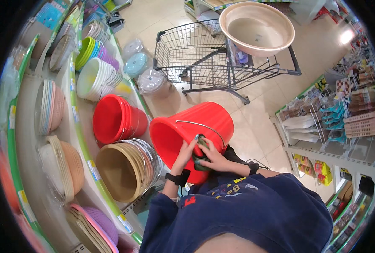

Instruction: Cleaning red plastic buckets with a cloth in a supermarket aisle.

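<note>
A red plastic bucket (203, 117) is tipped on its side in front of my body, its mouth facing the left shelf. My left hand (183, 155) grips its near rim, fingers reaching to a dark green cloth-like item (203, 165). Around that green item, against the rim, my right hand (215, 158) is closed. Its exact kind cannot be made out under the fingers. The bucket's wire handle (203, 124) lies across its upper side.
Left shelves hold nested red buckets (136, 121), tan buckets (116, 172), white buckets (89, 79) and colanders (72, 169). Ahead stands a wire shopping cart (190, 63) with a large beige basin (254, 34) on it. Wrapped lidded bins (152, 82) sit on the floor. A goods rack (333, 151) stands right.
</note>
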The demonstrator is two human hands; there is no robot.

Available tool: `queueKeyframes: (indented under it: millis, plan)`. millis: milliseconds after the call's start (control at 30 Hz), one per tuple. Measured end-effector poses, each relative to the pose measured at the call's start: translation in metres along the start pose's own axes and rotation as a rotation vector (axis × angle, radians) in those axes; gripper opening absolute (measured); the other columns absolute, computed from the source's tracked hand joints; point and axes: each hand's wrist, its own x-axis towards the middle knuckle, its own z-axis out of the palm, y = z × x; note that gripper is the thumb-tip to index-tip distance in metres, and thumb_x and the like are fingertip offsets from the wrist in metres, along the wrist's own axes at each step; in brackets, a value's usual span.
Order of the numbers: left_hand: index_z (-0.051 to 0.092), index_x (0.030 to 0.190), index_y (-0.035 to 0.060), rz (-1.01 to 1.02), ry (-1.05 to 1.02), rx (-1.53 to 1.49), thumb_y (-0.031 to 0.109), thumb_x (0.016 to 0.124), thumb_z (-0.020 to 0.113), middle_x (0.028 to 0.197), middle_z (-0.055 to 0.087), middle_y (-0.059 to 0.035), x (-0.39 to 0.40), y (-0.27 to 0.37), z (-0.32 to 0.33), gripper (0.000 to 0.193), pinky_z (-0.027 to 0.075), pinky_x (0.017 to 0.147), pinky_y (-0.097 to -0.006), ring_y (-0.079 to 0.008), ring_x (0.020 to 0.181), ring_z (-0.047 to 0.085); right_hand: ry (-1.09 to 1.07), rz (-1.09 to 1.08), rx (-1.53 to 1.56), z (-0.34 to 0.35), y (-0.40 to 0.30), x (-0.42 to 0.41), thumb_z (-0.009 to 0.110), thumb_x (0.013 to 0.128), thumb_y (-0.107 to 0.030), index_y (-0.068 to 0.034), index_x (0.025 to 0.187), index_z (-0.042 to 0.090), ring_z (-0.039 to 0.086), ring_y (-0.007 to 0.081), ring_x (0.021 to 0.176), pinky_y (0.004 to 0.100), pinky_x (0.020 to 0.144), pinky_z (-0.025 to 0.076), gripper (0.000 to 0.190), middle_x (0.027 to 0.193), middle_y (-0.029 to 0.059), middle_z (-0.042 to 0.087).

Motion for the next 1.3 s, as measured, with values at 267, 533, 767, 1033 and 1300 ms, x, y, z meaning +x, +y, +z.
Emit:
queueKeyframes:
  millis: [267,533,767,1033,1300]
  plan:
    - [0.030,0.124,0.0079,0.087,0.321,-0.518,0.029,0.087,0.055,0.116,0.048,-0.0073,-0.007,-0.034,-0.033,0.050,0.042,0.087,-0.0329,-0.0178,0.107,0.048,-0.802,0.197,0.137,-0.017,-0.003,0.026,0.059,0.078,-0.013,-0.006,0.139,0.019,0.027,0.0309,0.130,0.0348,0.105,0.025,0.073,0.135,0.0213,0.030]
    - [0.032,0.130,0.0064,-0.058,0.267,-0.251,0.024,0.087,0.054,0.123,0.047,-0.0061,-0.012,-0.013,-0.018,0.052,0.040,0.086,-0.0279,-0.0146,0.108,0.047,-0.605,0.270,0.588,-0.124,0.010,0.049,0.054,0.082,-0.010,-0.004,0.128,0.041,0.036,0.0179,0.124,0.0315,0.103,0.028,0.048,0.130,0.0081,0.043]
    - [0.038,0.128,0.0117,-0.299,0.186,-0.403,0.043,0.088,0.043,0.121,0.050,-0.0036,0.015,-0.042,-0.045,0.051,0.039,0.084,-0.0279,-0.0175,0.105,0.050,-0.266,0.147,0.472,-0.083,0.081,0.092,0.046,0.089,-0.013,-0.007,0.136,0.025,0.034,0.0214,0.125,0.0334,0.104,0.025,0.052,0.137,0.0094,0.033]
    - [0.057,0.097,0.0075,-0.154,0.306,-0.291,0.024,0.087,0.051,0.085,0.063,-0.0046,0.089,-0.033,-0.137,0.020,0.048,0.061,-0.0267,-0.0149,0.070,0.060,-0.206,-0.129,-0.055,-0.003,0.069,0.107,0.044,0.078,0.001,-0.012,0.124,0.046,0.033,0.0290,0.120,0.0387,0.101,0.024,0.048,0.124,0.0095,0.043]
    - [0.046,0.111,0.0057,0.027,0.318,-0.440,0.007,0.083,0.050,0.100,0.059,-0.0102,0.073,-0.022,-0.073,0.029,0.050,0.078,-0.0330,-0.0206,0.091,0.059,-0.198,-0.171,0.158,0.000,0.067,0.088,0.043,0.090,-0.020,-0.014,0.135,0.037,0.016,0.0279,0.134,0.0412,0.107,0.012,0.045,0.144,0.0113,0.024]
